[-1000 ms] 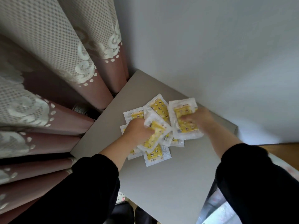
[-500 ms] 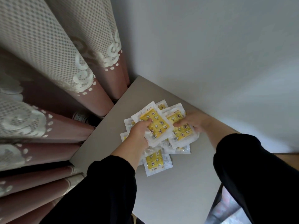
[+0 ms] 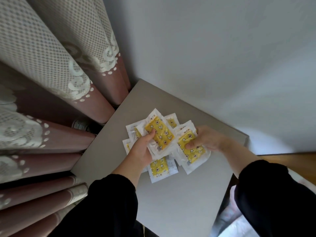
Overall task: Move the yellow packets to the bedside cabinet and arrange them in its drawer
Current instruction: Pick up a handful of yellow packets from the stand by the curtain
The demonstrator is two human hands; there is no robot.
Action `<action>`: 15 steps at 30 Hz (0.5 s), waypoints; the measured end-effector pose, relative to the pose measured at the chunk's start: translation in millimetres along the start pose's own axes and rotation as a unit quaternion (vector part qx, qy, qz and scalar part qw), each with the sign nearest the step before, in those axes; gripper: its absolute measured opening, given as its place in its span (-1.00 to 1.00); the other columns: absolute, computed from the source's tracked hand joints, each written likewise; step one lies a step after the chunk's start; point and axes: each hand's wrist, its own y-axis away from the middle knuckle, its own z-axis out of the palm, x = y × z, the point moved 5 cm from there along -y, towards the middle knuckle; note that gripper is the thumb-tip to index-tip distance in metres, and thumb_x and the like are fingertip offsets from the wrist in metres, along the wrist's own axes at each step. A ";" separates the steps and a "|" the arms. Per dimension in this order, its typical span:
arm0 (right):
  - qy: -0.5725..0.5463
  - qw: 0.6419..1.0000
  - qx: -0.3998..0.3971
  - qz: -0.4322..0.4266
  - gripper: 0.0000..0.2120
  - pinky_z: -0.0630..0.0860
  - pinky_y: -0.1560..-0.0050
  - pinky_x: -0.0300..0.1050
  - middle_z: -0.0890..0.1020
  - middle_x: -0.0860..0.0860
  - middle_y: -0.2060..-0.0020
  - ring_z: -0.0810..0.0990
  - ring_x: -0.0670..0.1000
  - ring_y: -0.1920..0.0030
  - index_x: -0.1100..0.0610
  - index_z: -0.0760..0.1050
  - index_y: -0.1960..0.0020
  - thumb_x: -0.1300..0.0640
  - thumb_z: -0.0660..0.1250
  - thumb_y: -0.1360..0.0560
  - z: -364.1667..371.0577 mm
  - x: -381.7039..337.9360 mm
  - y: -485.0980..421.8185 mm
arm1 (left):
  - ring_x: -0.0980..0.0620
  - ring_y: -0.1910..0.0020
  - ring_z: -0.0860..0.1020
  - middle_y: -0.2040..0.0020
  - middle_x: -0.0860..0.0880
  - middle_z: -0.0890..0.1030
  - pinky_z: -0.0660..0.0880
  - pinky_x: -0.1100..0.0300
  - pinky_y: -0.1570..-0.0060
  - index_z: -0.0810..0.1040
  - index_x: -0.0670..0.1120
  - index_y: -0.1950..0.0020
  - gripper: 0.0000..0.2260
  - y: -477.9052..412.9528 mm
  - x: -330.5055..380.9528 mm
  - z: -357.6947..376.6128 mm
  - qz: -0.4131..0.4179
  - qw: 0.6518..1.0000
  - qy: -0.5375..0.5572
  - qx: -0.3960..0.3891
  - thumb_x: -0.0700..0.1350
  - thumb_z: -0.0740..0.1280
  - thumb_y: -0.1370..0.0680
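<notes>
Left hand [image 3: 142, 151] is gripping a yellow packet [image 3: 159, 134]. Right hand [image 3: 206, 139] is pinching a second packet [image 3: 191, 148] over the bench [image 3: 171, 202].

— What is worn?
— Loose black long sleeves, plain cloth: left sleeve [image 3: 106, 207], right sleeve [image 3: 273, 194].
— Where do the cuffs end?
— On the forearms; left hand [image 3: 143, 148] and right hand [image 3: 206, 138] are bare.

Held packets [image 3: 159, 134] now higher up
</notes>
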 end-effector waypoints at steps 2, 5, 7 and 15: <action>-0.004 1.000 0.011 -0.008 -0.68 0.64 0.11 -0.06 0.72 0.06 0.16 0.70 0.07 0.14 0.19 0.57 0.02 0.52 0.39 -0.33 -0.8 4.7 7.4 | -0.07 0.06 0.65 -0.09 -0.11 0.66 0.55 -0.02 0.06 0.59 -0.09 -0.13 -0.83 -1.3 -0.5 -1.3 0.013 1.000 -0.006 0.009 -0.12 0.27 -0.59; -0.048 0.998 0.019 -0.020 -0.65 0.63 0.10 -0.03 0.71 0.12 0.09 0.69 0.12 0.08 0.21 0.58 0.00 0.45 0.48 -0.25 -2.1 12.5 18.4 | -0.10 -0.08 0.62 -0.13 -0.12 0.64 0.55 -0.04 -0.02 0.57 -0.09 -0.16 -0.82 -4.7 3.6 -3.8 0.034 0.999 -0.034 0.006 -0.14 0.28 -0.58; -0.026 0.999 0.033 -0.024 -0.63 0.62 0.02 0.02 0.70 0.15 0.05 0.68 0.16 0.04 0.20 0.60 0.00 0.43 0.50 -0.24 -1.1 16.6 23.8 | -0.12 -0.14 0.60 -0.19 -0.15 0.62 0.53 -0.06 -0.08 0.56 -0.11 -0.22 -0.77 -6.1 2.6 -5.7 0.029 0.998 -0.062 -0.006 -0.15 0.29 -0.57; 0.090 0.995 0.021 -0.029 -0.65 0.62 0.05 -0.01 0.72 0.06 0.13 0.70 0.11 0.09 0.14 0.61 0.07 0.48 0.49 -0.25 7.2 12.6 32.6 | -0.19 -0.27 0.52 -0.27 -0.16 0.57 0.36 -0.23 -0.31 0.49 -0.09 -0.35 -0.64 -5.7 -21.9 -18.5 -0.017 0.997 -0.060 -0.045 -0.11 0.29 -0.55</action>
